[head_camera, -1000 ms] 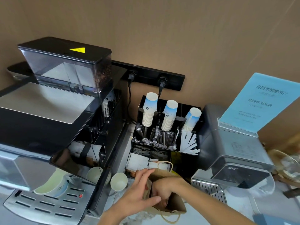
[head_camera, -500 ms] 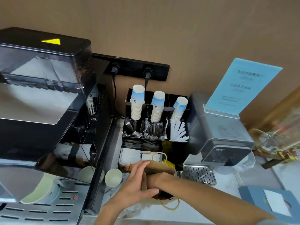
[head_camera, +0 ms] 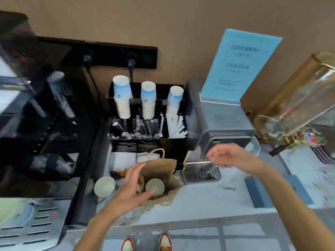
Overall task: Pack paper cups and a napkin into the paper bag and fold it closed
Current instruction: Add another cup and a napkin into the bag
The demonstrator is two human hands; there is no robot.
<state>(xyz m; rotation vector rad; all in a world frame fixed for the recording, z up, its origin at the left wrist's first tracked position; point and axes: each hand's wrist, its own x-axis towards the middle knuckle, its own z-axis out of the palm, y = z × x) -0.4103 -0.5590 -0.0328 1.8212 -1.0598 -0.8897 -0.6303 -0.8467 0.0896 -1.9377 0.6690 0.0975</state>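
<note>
Brown bag [head_camera: 159, 169]: creased kraft paper, standing open on the pale counter [head_camera: 208, 196].
Cup [head_camera: 154, 186]: round white paper, sitting inside the bag.
Left hand [head_camera: 131, 187]: fingers spread, touching the bag's edge.
Right hand [head_camera: 224, 156]: hovering, fingers loosely apart, blurred.

quick count: one brown paper bag [head_camera: 159, 169] standing open on the bench [head_camera: 208, 198]; one paper cup [head_camera: 154, 186] inside it, and one more cup [head_camera: 104, 185] loose just left of the bag; three stacks of upside-down cups in the far organizer, left [head_camera: 121, 96], middle [head_camera: 148, 99] and right [head_camera: 174, 100]; one blue sign [head_camera: 241, 64] on the right; two hands, left [head_camera: 132, 189] and right [head_camera: 226, 154]; two shoes [head_camera: 165, 240] at the near edge
</note>
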